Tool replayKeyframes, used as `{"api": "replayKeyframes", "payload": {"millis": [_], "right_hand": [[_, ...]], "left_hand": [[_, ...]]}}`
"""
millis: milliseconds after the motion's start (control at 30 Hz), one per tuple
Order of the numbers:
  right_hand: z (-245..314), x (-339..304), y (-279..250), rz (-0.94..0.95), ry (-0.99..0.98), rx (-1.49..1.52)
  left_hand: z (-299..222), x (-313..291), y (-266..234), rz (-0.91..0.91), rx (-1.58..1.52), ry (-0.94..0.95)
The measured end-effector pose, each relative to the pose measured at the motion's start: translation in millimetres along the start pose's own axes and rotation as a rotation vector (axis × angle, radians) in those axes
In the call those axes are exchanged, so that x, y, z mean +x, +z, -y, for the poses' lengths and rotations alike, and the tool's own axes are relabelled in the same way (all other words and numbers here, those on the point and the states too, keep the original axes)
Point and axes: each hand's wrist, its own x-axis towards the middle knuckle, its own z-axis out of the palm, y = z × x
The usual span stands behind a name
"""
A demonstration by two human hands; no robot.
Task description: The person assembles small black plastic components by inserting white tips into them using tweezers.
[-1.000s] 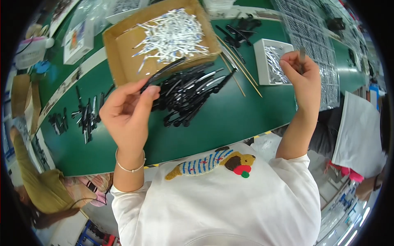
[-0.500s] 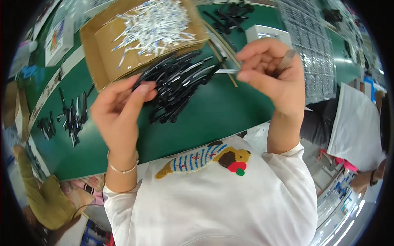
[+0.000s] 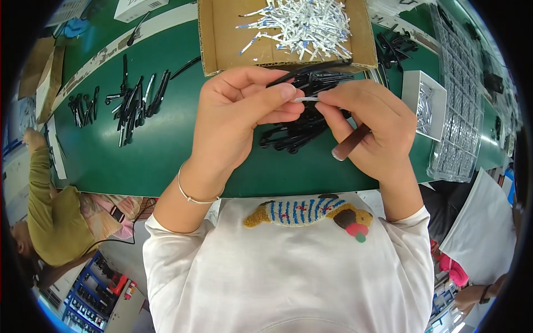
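Note:
My left hand [image 3: 239, 111] is closed, its thumb and fingers pinching one end of a short whitish strip [image 3: 306, 99]. A long, slender black piece [image 3: 311, 68] sticks out from behind its fingers to the right and appears held there too. On the strip's other end, the thumb and forefinger of my right hand [image 3: 372, 125] are pinched. A flat brown tool [image 3: 351, 142] with a pale edge at its tip is tucked in that hand's palm; its kind is unclear. Under my hands lies a pile of glossy black slender pieces [image 3: 291, 136] with rounded ends, partly hidden.
Behind the pile stands a cardboard box [image 3: 219, 55] of white strips [image 3: 305, 30], some blue-tipped. A white box [image 3: 413, 102] with small silvery pieces and clear compartment trays [image 3: 458, 111] are at right. More black pieces [image 3: 130, 114] lie left on the green table [image 3: 166, 161]. Another person [image 3: 55, 222] sits left.
My hands have come together, the left moving right and the right moving in toward it. The whitish strip now spans both hands' fingertips. The view has shifted left.

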Motion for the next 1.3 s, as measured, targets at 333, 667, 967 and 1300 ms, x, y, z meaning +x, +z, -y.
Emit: {"api": "replayKeyframes", "payload": {"millis": [333, 667, 967, 1300], "right_hand": [[14.5, 19.0, -21.8, 0.004, -0.005, -0.105], [14.1, 29.0, -12.8, 0.039, -0.036, -0.094], [11.5, 29.2, -12.4, 0.031, -0.099, -0.115], [10.3, 29.8, -13.3, -0.005, -0.102, -0.021]], "left_hand": [[5.9, -4.1, -2.2, -0.152, 0.854, 0.85], [-3.4, -10.7, 0.3, -0.085, 1.026, 0.88], [-6.4, -11.6, 0.8, -0.057, 1.035, 0.882], [-6.7, -16.4, 0.4, -0.027, 0.861, 0.743]]}}
